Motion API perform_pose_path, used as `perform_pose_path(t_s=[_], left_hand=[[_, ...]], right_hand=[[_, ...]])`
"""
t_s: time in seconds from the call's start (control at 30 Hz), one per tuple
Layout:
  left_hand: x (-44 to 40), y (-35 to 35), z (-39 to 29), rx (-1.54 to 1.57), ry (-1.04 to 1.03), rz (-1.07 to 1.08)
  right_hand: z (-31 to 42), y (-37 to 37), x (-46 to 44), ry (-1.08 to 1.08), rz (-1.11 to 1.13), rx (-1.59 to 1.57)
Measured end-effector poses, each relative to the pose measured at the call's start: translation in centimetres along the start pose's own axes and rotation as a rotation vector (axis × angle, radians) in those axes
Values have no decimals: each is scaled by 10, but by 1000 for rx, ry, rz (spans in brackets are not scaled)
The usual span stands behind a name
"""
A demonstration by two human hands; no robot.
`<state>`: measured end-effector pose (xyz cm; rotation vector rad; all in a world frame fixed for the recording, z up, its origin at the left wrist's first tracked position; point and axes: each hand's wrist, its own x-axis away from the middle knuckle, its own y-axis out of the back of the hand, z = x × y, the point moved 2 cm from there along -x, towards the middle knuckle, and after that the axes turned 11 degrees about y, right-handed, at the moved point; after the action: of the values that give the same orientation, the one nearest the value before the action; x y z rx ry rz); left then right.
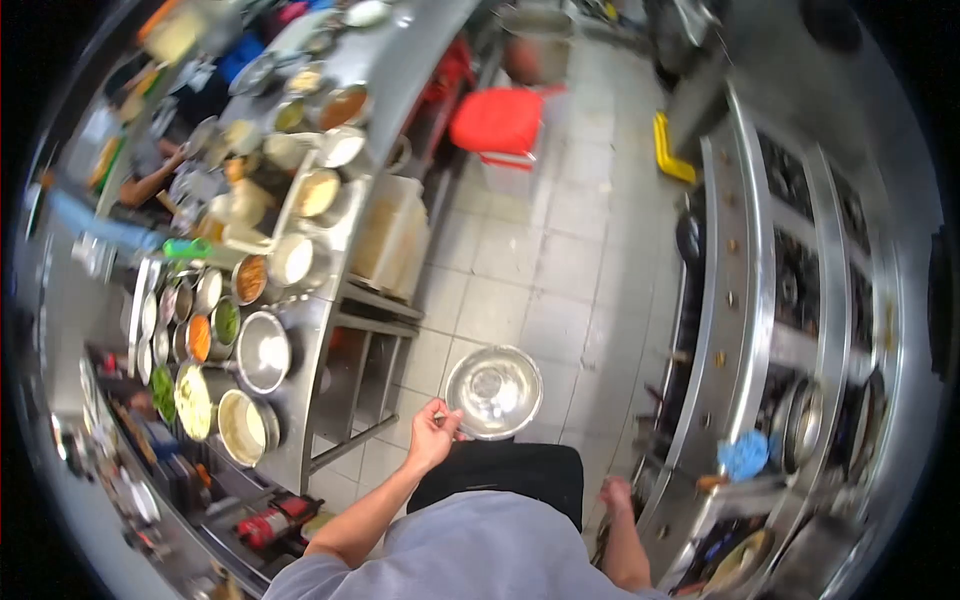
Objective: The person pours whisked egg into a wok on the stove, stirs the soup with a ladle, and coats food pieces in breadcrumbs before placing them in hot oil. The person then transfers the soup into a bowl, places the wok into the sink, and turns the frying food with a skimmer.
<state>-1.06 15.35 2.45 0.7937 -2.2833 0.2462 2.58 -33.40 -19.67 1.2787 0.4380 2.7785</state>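
Observation:
My left hand (434,434) grips the rim of a round metal bowl (494,392) at its lower left edge, in front of my body and above the tiled floor. The bowl's shiny inside faces up and looks empty. My right hand (615,494) hangs low beside my body, near the stove front; its fingers are too blurred to make out. To the left, a steel counter (300,400) carries metal bowls and pots of food, among them a cream-coloured one (247,427) and an orange one (199,338).
A red-lidded bin (497,122) stands on the floor ahead, with a large pot (537,50) beyond it. Stoves (760,300) line the right side, with pans and a blue cloth (743,455). Across the counter, another person's arm (150,185) shows.

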Motion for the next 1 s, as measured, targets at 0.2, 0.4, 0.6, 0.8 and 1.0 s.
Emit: perform_pose_path(t_s=[0.2,0.4,0.6,0.8,1.0], left_hand=[[35,45,-20,190,-66,-213],[80,80,-8,441,-106,-526],[129,111,20,783,-102,-786],[175,190,11,995,-307,-968],[208,265,39,956,-408,-1009]], right_hand=[[150,-123,2,186,483,548],[209,-186,-7,-8,865,800],[220,-257,8,-150,1234,1239],[253,-319,62,-130,1323,1618],[209,-372,82,91,1292,1695]])
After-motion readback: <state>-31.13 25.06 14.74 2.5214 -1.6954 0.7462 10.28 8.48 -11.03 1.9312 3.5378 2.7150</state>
